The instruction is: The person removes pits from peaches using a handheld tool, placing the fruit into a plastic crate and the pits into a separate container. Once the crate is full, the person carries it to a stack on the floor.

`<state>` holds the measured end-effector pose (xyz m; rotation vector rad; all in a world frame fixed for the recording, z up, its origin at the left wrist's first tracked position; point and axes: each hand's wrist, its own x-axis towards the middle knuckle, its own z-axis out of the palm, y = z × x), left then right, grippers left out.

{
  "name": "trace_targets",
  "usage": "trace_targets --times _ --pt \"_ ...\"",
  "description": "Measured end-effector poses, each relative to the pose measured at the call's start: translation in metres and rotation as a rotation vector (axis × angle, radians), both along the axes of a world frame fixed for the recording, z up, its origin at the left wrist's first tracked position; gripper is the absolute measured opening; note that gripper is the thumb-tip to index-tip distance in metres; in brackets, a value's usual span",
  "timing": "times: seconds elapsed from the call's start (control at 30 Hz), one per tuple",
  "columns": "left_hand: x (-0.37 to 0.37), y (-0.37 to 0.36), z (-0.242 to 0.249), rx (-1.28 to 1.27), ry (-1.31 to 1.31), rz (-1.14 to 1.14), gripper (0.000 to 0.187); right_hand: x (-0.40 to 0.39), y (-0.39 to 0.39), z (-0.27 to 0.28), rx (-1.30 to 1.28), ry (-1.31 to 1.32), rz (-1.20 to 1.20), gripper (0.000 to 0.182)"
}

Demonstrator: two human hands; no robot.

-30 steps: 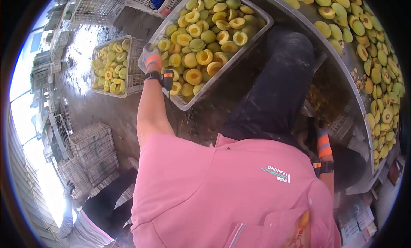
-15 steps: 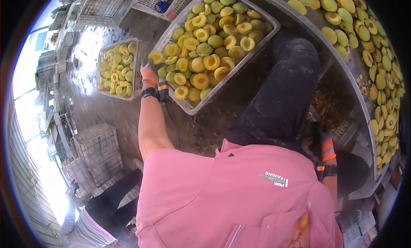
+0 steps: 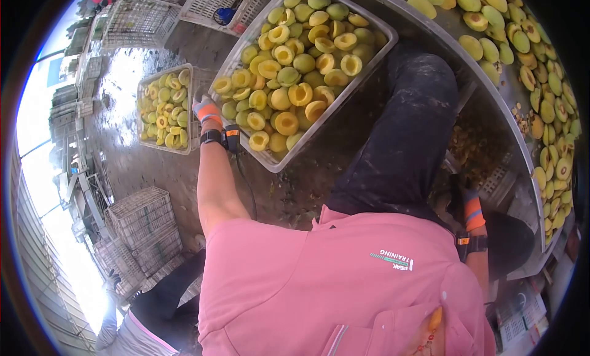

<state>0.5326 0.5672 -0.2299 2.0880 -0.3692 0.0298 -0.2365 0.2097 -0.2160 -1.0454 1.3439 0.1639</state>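
My left hand (image 3: 203, 104), in a grey and orange glove, is just outside the left rim of a large pale crate (image 3: 278, 165). Its fingers look parted, with no fruit visible in them. Inside the crate are many halved, pitted yellow-green stone fruits (image 3: 300, 94), mostly peach-like, some cut side up. A fruit half (image 3: 222, 84) lies at the crate's left edge near my fingertips. My right hand (image 3: 456, 195), in a dark glove with an orange cuff, hangs low beside my legs under the metal table edge. Its fingers are lost in shadow, so any held object is hidden.
A smaller crate (image 3: 192, 119) of fruit pieces stands left on the wet floor (image 3: 184, 178). A curved metal table (image 3: 513, 119) with halved fruit borders the right. Stacked crates (image 3: 144, 218) stand lower left, near another person's gloved hand (image 3: 112, 279). Debris (image 3: 476, 150) lies beneath the table.
My left hand has drawn slightly left and down, away from the fruit half at the crate's edge. The view has shifted a little. My right hand stays low.
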Motion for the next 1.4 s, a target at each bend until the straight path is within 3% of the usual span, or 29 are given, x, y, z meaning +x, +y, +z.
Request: trace_targets --times 0.07,0.13,0.17,0.23,0.3,0.37,0.43,0.47,0.53,0.63,0.67,0.73,0.77,0.83,0.87,1.0,1.07,1.17,1.3,1.33,1.4 --pt "-0.050 -0.043 0.063 -0.005 0.087 0.165 0.033 -0.014 0.001 -0.014 -0.252 0.019 0.309 0.035" --pt "-0.036 -0.044 0.054 0.453 -0.128 0.013 0.039 -0.012 0.003 -0.013 -0.267 0.000 0.297 0.039" --pt "-0.031 -0.045 0.049 0.681 -0.237 -0.068 0.043 -0.010 0.002 -0.012 -0.116 -0.030 0.083 0.044" --pt "-0.041 -0.063 0.041 0.847 -0.131 -0.067 0.056 -0.007 -0.001 -0.014 -0.006 -0.053 -0.043 0.051" --pt "-0.059 -0.078 0.031 0.921 -0.106 -0.046 0.067 -0.027 -0.006 -0.036 -0.092 -0.034 0.136 0.055" --pt "-0.076 -0.077 0.018 0.908 -0.167 -0.002 0.075 -0.024 0.004 -0.031 -0.476 -0.129 0.287 0.041" --pt "-0.084 -0.081 0.020 0.825 -0.126 0.009 0.076 -0.010 0.009 -0.019 -0.608 -0.117 0.327 0.041" --pt "-0.082 -0.080 0.016 0.779 -0.099 -0.002 0.076 0.013 0.010 0.012 -0.537 -0.059 0.296 0.044" --pt "-0.076 -0.073 0.012 0.706 -0.066 -0.018 0.079 0.023 0.009 0.021 -0.352 0.062 0.252 0.052" --pt "-0.075 -0.076 0.010 0.708 -0.050 0.026 0.081 0.004 -0.002 -0.003 -0.269 0.116 0.329 0.061" --pt "-0.066 -0.073 0.004 0.708 0.005 -0.005 0.081 0.002 0.000 -0.004 -0.389 0.048 0.442 0.056" --pt "-0.048 -0.060 -0.002 0.714 0.113 -0.072 0.082 0.002 0.003 0.004 -0.410 0.046 0.423 0.049" --pt "-0.045 -0.060 0.000 0.699 0.151 -0.102 0.082 0.040 0.005 0.045 -0.313 0.104 0.288 0.047" --pt "-0.046 -0.043 0.006 0.683 0.236 -0.150 0.082 0.062 0.009 0.062 -0.223 0.136 0.146 0.044" --pt "-0.009 -0.022 -0.030 0.640 0.268 -0.206 0.082 0.062 0.009 0.057 -0.245 0.115 0.133 0.043" --pt "-0.030 -0.056 0.000 1.035 0.202 -0.086 0.079 0.034 0.013 0.015 -0.828 -0.219 0.424 0.040" --pt "-0.039 -0.086 0.055 1.250 0.371 -0.188 0.079 0.022 0.007 0.005 -1.007 -0.200 0.555 0.039" --pt "-0.030 -0.106 0.062 1.495 0.213 -0.334 0.076 0.024 0.010 0.015 -0.864 -0.093 0.487 0.038" --pt "-0.009 -0.086 0.015 1.562 -0.052 -0.553 0.069 0.051 0.012 0.059 -0.257 0.240 0.106 0.040" --pt "-0.040 -0.087 0.030 1.264 -0.292 -0.579 0.063 0.044 0.011 0.051 -0.328 0.207 0.137 0.041" --pt "-0.026 -0.077 -0.004 1.094 -0.484 -0.536 0.064 0.031 0.010 0.035 -0.407 0.167 0.236 0.040"
